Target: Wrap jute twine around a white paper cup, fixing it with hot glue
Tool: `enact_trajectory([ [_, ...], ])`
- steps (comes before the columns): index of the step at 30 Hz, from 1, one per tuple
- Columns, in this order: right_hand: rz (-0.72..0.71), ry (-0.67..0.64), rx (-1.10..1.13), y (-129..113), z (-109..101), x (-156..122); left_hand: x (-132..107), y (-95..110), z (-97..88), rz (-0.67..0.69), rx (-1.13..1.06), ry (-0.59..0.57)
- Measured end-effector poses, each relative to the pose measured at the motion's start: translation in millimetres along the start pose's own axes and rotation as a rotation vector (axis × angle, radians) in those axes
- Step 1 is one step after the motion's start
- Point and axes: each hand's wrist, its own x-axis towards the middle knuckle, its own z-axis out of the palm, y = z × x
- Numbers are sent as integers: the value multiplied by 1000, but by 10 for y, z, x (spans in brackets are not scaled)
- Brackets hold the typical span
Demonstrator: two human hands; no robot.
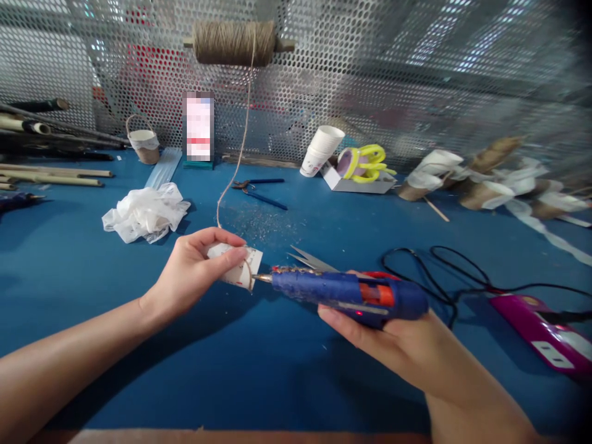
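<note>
Tilted on its side, a white paper cup [240, 277] is gripped by my left hand [198, 262], thumb and fingers closed round it. Jute twine [247, 120] runs down from a spool [234, 43] to the cup, and a strand lies across the cup near its rim. My right hand [393, 345] is wrapped round a blue hot glue gun [319, 285]. The gun's metal nozzle is at the twine by the cup's edge; whether it touches I cannot tell. Scissors [312, 259] lie partly hidden behind the gun.
Blue-handled pliers [263, 191] lie beyond my hands. A crumpled white plastic bag [145, 213] is at left. Stacked paper cups [321, 151] and a white box [361, 182] with a yellow-trimmed item stand behind. A purple power strip [539, 333] and black cable [444, 280] are right.
</note>
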Motion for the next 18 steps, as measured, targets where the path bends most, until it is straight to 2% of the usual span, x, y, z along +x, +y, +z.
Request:
enact_trajectory([
  [3,-24,-8,-28,0,9,19,-8,7,5,9,13,-2],
  [8,116,-41,29,-16,-15,41,-40,22,12,137,121,15],
  [13,115,28,141,-120,-75,114,-89,44,39,306,208,34],
  [18,117,82,203,-176,-71,102,-108,49,40,354,271,51],
])
